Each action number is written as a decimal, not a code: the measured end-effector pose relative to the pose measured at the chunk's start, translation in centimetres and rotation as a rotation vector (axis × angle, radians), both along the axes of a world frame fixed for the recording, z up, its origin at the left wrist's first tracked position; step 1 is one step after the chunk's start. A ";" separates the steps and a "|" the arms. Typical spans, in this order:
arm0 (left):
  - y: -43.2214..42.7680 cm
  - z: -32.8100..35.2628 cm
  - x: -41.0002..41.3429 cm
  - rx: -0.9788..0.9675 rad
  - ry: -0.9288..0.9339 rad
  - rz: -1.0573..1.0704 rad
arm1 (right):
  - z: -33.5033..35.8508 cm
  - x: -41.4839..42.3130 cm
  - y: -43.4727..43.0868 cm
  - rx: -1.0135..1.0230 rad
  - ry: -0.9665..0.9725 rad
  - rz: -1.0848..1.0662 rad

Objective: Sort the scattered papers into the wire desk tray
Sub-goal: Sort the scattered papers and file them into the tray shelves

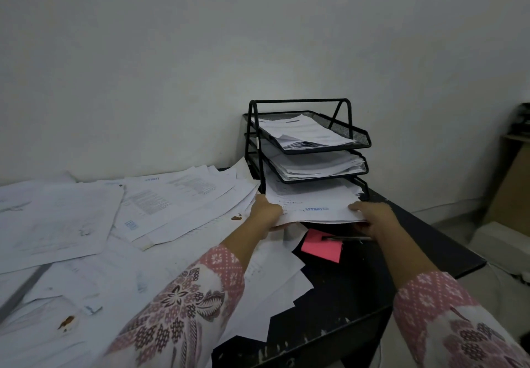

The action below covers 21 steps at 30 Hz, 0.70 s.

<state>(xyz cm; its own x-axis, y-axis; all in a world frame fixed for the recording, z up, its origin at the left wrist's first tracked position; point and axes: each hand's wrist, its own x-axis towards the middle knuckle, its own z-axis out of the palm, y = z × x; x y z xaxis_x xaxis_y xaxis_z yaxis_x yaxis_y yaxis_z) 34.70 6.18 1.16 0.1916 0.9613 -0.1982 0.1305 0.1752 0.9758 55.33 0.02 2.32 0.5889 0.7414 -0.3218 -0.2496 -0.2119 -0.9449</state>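
A black three-tier wire desk tray (pixel 362 135) stands at the back right of the dark desk, with paper stacks in its top and middle tiers. A stack of white papers (pixel 312 203) with a blue stamp on the top sheet sticks halfway out of the bottom tier. My left hand (pixel 265 214) grips the stack's left front corner. My right hand (pixel 372 217) grips its right front corner, thumb on top. Scattered white papers (pixel 137 215) cover the left and middle of the desk.
A pink sticky pad (pixel 319 248) with a dark pen (pixel 347 238) on it lies just below the held stack. The desk's right edge (pixel 447 238) drops to the floor. A cardboard box (pixel 513 184) and a white block sit on the floor at right. A wall is behind.
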 end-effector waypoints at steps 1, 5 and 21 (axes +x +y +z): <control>0.3 -0.3 0.2 0.010 0.003 0.012 | -0.1 -0.1 0.1 0.076 0.087 -0.035; 0.9 -0.4 0.9 0.028 -0.075 0.025 | -0.2 -1.4 0.0 0.204 0.226 -0.081; 0.5 -2.1 1.4 0.587 0.643 -0.126 | 0.1 -1.2 4.1 0.210 -0.004 -0.159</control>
